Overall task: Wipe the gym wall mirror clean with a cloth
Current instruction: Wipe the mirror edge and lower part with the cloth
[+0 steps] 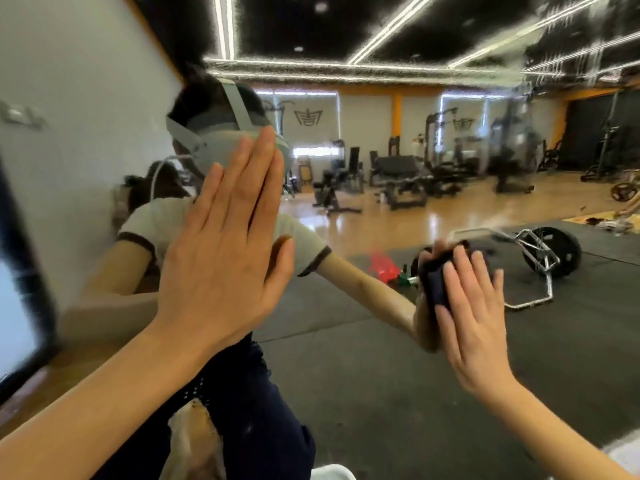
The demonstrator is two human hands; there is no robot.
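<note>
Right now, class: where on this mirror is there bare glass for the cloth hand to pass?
Free: glass between the left hand and the right hand, and the glass above the dark cloth. Crowded: left, where the left hand lies flat on the mirror.

Counting what shows at the gym mirror

There are two hands: one left hand laid flat with straight fingers on one big mirror, and one right hand pressing one dark cloth on the glass. In the mirror you can count one person wearing one grey headset, one round black weight plate on one metal bar frame, and one red thing on the floor. The far gym machines are too blurry to count.
</note>
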